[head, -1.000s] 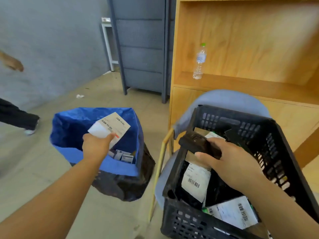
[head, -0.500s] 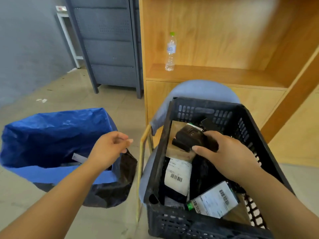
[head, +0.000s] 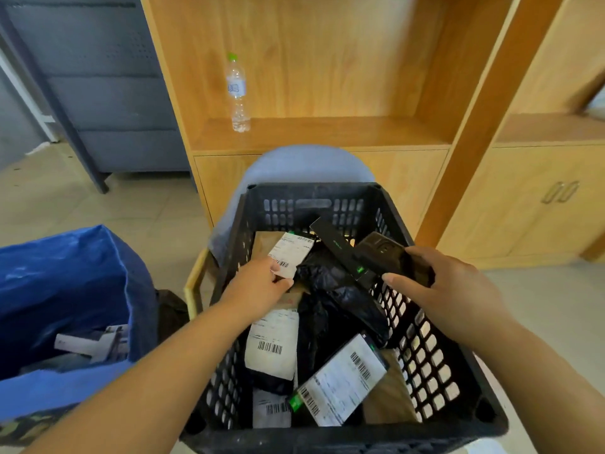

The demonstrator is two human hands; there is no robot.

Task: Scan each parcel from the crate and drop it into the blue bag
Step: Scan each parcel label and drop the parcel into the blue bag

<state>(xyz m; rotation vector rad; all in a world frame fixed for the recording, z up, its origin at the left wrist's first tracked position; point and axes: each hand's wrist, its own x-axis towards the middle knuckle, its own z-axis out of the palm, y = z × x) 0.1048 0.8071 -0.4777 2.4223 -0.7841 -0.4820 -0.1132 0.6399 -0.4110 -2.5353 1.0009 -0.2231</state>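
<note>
Black slatted crate [head: 422, 342]: centre, on a grey chair [head: 294, 165], rim open above. Contents: labelled parcels, black poly bags, flat boxes, crowded to the walls.
Left hand [head: 258, 283]: inside the crate's far left corner, grip pinching the near edge of a brown parcel [head: 288, 253] with a white label.
Right hand [head: 448, 286]: over the crate's right rim, grip closed around a black handheld scanner [head: 389, 257].
Blue bag [head: 65, 290]: left, on the floor, mouth open, parcels at bottom; narrow floor gap to crate.
Water bottle [head: 238, 93]: upright on the far wooden shelf.
</note>
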